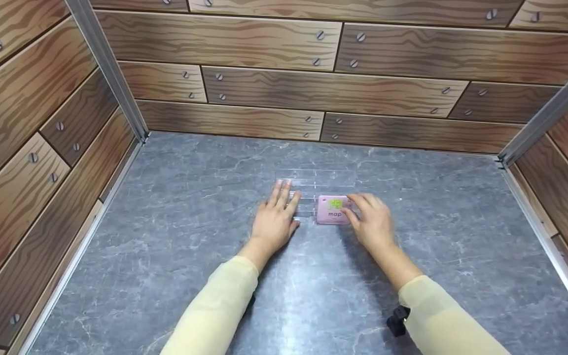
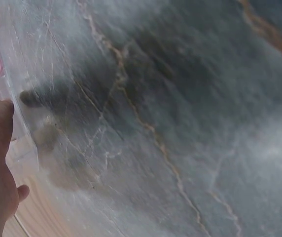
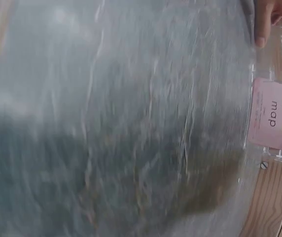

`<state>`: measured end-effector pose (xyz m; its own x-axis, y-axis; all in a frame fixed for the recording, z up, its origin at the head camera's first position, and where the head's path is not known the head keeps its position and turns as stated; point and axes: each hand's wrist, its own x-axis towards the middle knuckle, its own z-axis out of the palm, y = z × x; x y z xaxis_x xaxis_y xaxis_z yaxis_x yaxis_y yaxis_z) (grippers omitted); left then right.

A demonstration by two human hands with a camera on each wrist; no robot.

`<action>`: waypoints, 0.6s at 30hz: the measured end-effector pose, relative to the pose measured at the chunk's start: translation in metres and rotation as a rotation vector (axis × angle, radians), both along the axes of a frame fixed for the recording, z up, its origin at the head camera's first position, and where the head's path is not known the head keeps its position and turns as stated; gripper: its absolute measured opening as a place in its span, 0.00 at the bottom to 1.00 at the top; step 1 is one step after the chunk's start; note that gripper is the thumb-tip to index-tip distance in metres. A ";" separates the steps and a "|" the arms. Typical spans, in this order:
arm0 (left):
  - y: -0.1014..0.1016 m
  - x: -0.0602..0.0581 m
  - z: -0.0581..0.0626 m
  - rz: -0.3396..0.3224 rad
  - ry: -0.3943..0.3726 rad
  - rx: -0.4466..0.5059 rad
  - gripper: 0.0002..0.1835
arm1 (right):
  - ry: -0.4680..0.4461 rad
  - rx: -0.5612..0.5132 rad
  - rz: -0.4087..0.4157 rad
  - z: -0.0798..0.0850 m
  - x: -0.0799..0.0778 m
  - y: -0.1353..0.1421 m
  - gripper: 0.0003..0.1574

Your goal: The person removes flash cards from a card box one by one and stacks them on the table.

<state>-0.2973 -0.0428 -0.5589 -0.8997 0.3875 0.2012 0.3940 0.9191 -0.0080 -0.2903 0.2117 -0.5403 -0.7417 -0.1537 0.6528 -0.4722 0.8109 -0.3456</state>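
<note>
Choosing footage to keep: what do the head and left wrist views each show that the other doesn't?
Head only: bare right hand, pale yellow fabric sleeves, grey metal posts. Left wrist only: no extra object, just close-up brown veining in the grey marbled tabletop. Both: bare left hand, square pink card, clear plastic tray, that tabletop, brown wood-print wall.

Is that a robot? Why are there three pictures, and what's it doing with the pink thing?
No robot here, just a person's two bare hands! The big picture comes from a camera on their head, looking down. The other two come from little cameras on each wrist. On the grey marbled surface lies a see-through plastic holder. The left hand rests on it. The right hand pinches the edge of a pink card that says "map".
</note>
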 end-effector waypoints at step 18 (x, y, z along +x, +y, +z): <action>-0.001 -0.001 -0.002 -0.009 0.016 0.020 0.41 | 0.095 0.126 0.067 -0.011 -0.014 0.011 0.21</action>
